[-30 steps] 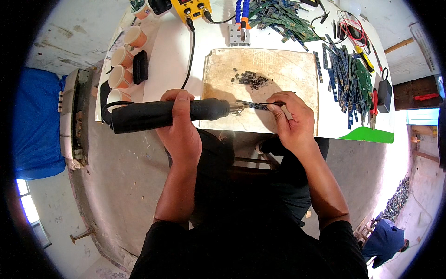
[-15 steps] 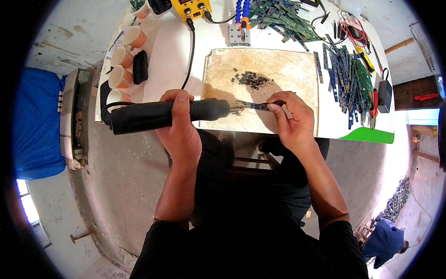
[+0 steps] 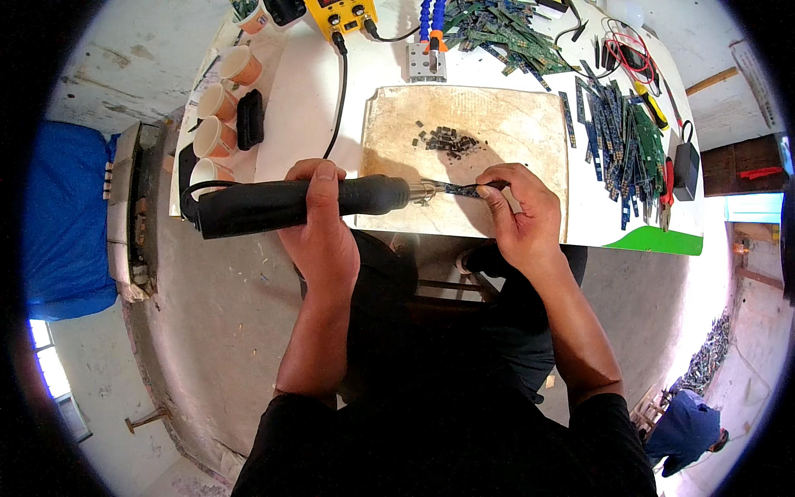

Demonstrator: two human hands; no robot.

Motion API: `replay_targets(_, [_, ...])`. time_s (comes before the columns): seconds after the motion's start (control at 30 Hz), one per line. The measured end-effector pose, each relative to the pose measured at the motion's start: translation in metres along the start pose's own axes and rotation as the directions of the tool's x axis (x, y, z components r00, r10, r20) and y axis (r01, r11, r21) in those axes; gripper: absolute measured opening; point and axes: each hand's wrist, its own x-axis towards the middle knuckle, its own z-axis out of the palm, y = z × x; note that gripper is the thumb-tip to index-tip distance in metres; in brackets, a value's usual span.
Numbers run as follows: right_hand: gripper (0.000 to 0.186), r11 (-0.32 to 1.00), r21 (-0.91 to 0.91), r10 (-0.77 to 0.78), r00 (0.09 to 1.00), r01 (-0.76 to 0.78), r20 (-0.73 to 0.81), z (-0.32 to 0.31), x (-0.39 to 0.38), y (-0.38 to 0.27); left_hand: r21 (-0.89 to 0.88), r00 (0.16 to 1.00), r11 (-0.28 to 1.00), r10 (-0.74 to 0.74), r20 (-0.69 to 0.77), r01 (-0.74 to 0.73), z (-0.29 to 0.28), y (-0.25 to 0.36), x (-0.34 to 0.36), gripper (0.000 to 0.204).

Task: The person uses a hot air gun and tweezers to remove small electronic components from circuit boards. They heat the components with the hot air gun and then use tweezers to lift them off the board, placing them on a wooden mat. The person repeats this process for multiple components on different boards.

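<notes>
My left hand [image 3: 319,215] is wrapped round the black handle of a hot air gun [image 3: 273,205], held level across the near left of the work board. Its metal nozzle [image 3: 422,191] points right, at the end of a narrow dark circuit board strip [image 3: 460,190]. In a pinch, my right hand [image 3: 526,211] holds slim black tweezers [image 3: 495,183] whose tips meet the strip's right end. Just beyond lies a heap of small black chips [image 3: 451,142] on the tan, stained work board [image 3: 513,116].
Circuit board strips [image 3: 617,141] pile up on the right, and more green strips [image 3: 505,37] lie at the back. Paper cups [image 3: 217,137] line the left edge. A yellow soldering station [image 3: 341,15] stands behind, its cable [image 3: 342,99] crossing the table. Red-handled pliers [image 3: 667,186] lie far right.
Both hands stay nearly where they were, with the nozzle still at the strip. The person at the lower right has shifted slightly.
</notes>
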Motion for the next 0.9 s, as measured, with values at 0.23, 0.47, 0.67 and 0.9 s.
replay_targets(0.23, [0.009, 0.999, -0.019, -0.032, 0.998, 0.031, -0.051, 0.000, 0.003, 0.001, 0.012, 1.000, 1.000, 0.021, -0.022, -0.021, 0.000, -0.001, 0.000, 0.014])
replay_targets(0.47, [0.009, 0.999, -0.034, 0.033, 0.984, -0.039, -0.175, 0.004, 0.020, 0.006, -0.014, 0.999, 0.999, 0.032, -0.032, -0.032, 0.000, -0.001, 0.002, 0.015])
replay_targets(0.67, [0.011, 1.000, 0.026, 0.010, 0.997, -0.008, -0.077, 0.002, 0.005, 0.002, 0.012, 0.995, 0.998, 0.068, -0.071, -0.067, -0.001, -0.003, 0.003, 0.012])
replay_targets(0.9, [0.012, 0.999, 0.047, 0.027, 0.999, -0.025, -0.035, 0.007, 0.001, -0.003, -0.010, 0.994, 0.996, 0.085, -0.066, -0.086, -0.002, -0.001, 0.003, 0.012])
